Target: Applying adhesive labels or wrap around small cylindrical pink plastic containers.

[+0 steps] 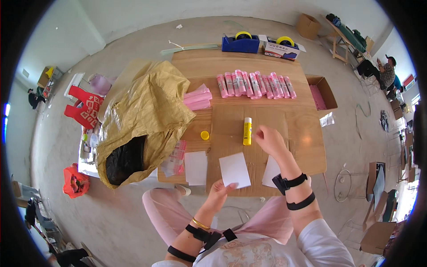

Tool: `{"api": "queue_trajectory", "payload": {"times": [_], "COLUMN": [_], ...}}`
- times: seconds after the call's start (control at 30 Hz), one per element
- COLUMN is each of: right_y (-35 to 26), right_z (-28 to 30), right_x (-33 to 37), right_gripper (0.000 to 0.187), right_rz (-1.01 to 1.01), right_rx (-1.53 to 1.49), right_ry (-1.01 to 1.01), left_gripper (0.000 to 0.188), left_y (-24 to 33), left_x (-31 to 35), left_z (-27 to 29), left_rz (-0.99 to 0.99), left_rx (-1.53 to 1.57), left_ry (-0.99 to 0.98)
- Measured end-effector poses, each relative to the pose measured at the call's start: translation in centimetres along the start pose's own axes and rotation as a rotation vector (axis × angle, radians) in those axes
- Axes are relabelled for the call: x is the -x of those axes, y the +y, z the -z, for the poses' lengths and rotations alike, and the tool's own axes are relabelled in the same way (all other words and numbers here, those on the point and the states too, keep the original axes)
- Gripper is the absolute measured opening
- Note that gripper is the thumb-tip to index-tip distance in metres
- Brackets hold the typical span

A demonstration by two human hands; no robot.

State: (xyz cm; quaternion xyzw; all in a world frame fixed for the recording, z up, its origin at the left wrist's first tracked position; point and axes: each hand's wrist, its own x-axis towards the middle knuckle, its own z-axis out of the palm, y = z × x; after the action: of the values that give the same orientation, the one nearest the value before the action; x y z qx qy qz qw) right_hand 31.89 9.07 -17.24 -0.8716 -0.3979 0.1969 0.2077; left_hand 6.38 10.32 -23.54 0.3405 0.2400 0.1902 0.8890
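Note:
Between the thumb and fingers of my left hand (219, 193) is the lower edge of a white paper square (234, 170), held over the cardboard sheet (222, 116). My right hand (269, 139) is closed, fingers curled, just right of a yellow glue stick (247, 131) with a white end. It does not grip the glue stick; whether anything small is inside the curled fingers is hidden. A round yellow cap (204, 135) rests left of the glue stick. White paper sheets lie on both sides: one stack (195, 168) at left, another (271, 171) partly under my right forearm.
Pink rolled packs (255, 84) line the table's far part. Behind them stand a blue tape dispenser (240, 43) and a boxed one (281, 48). A large golden woven sack (144, 104) covers the left side. An open carton (322, 95) sits at the right edge.

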Motion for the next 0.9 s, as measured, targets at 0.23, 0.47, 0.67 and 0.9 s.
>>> {"api": "queue_trajectory", "payload": {"times": [0.23,0.47,0.67,0.9], "right_y": [-7.7,-11.5,-11.5,-8.6], "right_z": [-5.9,-11.0,-10.0,-1.0], "right_x": [-9.8,-14.7,-13.1,-2.2], "right_gripper": [0.019,0.028,0.033,0.032], "right_rz": [0.465,0.511,0.428,0.239], "right_rx": [0.046,0.257,0.303,-0.617], "right_ry": [0.163,0.154,0.094,-0.212], "left_gripper": [0.029,0.037,0.041,0.054], "left_y": [0.3,3.3,4.4,7.4], "left_x": [2.5,4.7,5.1,4.8], "left_z": [1.0,2.4,3.1,-0.2], "left_rz": [0.057,0.026,-0.025,-0.191], "left_rx": [-0.16,-0.12,-0.111,-0.177], "left_ry": [0.263,0.369,0.376,0.301]}}
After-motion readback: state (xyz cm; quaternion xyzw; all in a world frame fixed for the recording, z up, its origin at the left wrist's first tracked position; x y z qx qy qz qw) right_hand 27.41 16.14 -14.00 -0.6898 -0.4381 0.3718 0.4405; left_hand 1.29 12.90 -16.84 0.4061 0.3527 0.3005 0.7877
